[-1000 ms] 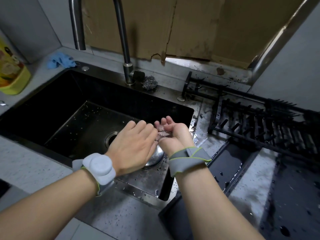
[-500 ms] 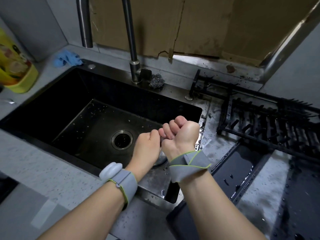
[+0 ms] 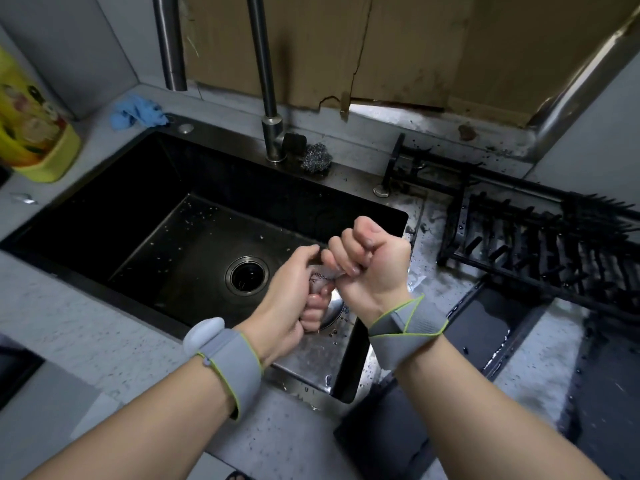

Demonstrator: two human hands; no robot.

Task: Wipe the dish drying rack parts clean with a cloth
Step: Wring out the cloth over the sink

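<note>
A small wet grey cloth [image 3: 320, 279] is bunched between both hands over the right side of the black sink [image 3: 166, 209]. My left hand [image 3: 294, 296] grips its lower end with fingers curled. My right hand [image 3: 370, 261] makes a tight fist round its upper end. Most of the cloth is hidden inside the fists. The black dish drying rack [image 3: 540, 244] lies wet on the counter to the right of the sink. A black drip tray [image 3: 485, 320] lies in front of it.
The tap [image 3: 266, 98] rises behind the sink, with a steel scourer [image 3: 316, 158] by its base. A blue cloth [image 3: 136, 110] lies at the back left corner and a yellow bottle [image 3: 31, 123] stands far left. A metal strainer [image 3: 334, 306] shows under my hands. Cardboard covers the back wall.
My hands went from flat and cupped together to closed fists round the cloth, twisting against each other. The view shifted slightly, bringing the drain into sight.
</note>
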